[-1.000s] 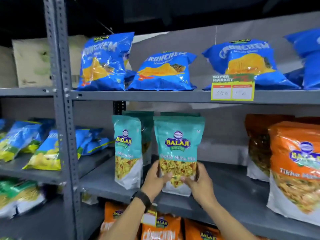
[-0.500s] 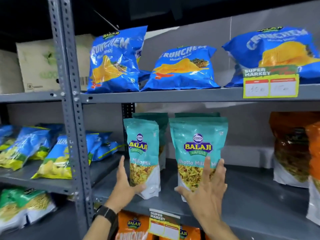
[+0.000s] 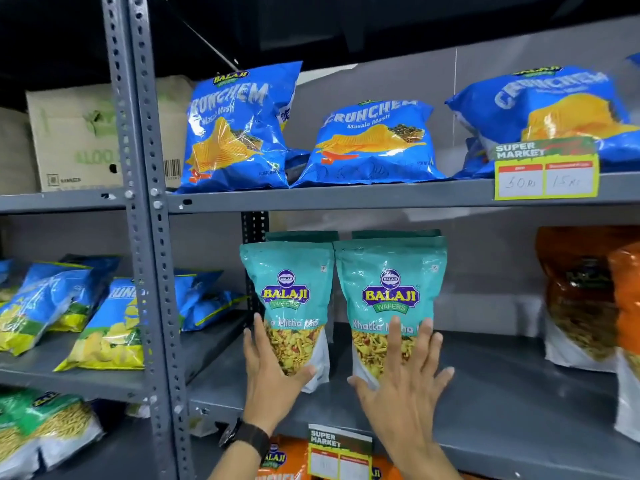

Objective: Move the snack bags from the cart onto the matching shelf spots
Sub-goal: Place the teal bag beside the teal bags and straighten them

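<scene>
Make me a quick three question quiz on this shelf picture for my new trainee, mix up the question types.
1. True or false: both hands are closed around one teal bag.
2. Which shelf holds the blue Crunchem bags? A top, B middle, C bottom.
3. Fill in: the price tag on the top shelf edge is headed SUPER ____.

Key: 1 false; the left hand and right hand are open, one at each teal bag. 2 A. 3 MARKET.
</scene>
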`<state>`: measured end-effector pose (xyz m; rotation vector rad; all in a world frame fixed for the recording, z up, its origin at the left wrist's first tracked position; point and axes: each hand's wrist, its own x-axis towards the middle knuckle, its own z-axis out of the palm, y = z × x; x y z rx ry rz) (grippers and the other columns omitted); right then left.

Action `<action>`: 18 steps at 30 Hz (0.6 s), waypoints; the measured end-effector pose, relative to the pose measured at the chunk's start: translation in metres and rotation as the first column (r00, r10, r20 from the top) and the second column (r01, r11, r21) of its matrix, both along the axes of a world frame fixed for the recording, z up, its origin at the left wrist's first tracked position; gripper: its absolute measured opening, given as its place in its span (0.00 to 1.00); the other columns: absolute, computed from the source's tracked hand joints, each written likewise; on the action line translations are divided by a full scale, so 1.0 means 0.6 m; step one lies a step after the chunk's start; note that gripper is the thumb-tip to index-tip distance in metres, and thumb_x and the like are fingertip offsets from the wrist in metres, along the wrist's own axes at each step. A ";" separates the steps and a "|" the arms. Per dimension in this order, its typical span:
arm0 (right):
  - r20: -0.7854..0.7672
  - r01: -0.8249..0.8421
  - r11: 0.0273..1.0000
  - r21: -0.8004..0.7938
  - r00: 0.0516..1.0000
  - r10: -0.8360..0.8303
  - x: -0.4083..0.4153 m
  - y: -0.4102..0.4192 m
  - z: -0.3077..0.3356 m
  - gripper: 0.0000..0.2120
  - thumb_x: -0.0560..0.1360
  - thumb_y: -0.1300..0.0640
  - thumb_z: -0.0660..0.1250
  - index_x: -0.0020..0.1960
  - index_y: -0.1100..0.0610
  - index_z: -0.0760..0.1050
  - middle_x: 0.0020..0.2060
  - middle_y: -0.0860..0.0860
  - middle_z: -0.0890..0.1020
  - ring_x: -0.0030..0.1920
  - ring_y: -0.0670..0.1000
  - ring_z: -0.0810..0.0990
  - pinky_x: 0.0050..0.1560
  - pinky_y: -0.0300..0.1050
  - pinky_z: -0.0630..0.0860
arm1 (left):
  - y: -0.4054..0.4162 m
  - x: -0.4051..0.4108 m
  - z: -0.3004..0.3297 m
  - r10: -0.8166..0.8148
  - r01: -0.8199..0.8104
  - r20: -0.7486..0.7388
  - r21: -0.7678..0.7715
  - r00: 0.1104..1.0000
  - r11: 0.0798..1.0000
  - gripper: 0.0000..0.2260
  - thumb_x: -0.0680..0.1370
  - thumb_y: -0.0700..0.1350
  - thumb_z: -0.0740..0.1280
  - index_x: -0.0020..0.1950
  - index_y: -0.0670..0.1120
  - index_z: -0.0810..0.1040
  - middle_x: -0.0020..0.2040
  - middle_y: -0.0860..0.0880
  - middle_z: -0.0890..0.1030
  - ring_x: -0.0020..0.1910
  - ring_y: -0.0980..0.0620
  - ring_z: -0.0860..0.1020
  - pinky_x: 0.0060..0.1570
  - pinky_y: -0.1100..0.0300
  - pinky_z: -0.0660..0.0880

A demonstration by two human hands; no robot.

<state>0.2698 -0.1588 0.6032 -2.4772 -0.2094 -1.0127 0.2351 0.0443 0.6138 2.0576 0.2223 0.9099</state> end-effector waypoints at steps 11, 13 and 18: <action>0.009 -0.018 0.999 -0.037 1.000 0.019 -0.007 0.021 -0.010 0.56 0.67 0.48 0.82 0.85 0.48 0.52 0.84 0.63 0.45 0.83 0.72 0.48 0.73 0.79 0.64 | -0.008 -0.002 -0.019 0.121 -0.119 -0.002 0.155 0.993 0.981 0.61 0.69 0.54 0.79 0.82 0.59 0.31 0.83 0.39 0.51 0.81 0.35 0.59 0.76 0.40 0.65; 0.021 -0.017 0.999 -0.035 1.000 0.017 -0.011 0.027 -0.012 0.55 0.67 0.48 0.82 0.85 0.48 0.52 0.85 0.63 0.45 0.83 0.71 0.47 0.73 0.78 0.64 | -0.006 -0.006 -0.023 0.139 -0.137 -0.002 0.162 0.990 0.977 0.60 0.70 0.55 0.79 0.82 0.58 0.32 0.84 0.39 0.50 0.81 0.35 0.58 0.76 0.41 0.64; 0.024 -0.016 1.000 -0.025 1.000 0.016 -0.015 0.043 -0.011 0.57 0.66 0.47 0.82 0.85 0.48 0.52 0.85 0.63 0.46 0.83 0.71 0.48 0.73 0.78 0.65 | -0.006 -0.004 -0.026 0.135 -0.131 -0.013 0.166 0.991 0.977 0.59 0.71 0.54 0.78 0.82 0.57 0.32 0.84 0.38 0.48 0.82 0.36 0.54 0.77 0.41 0.62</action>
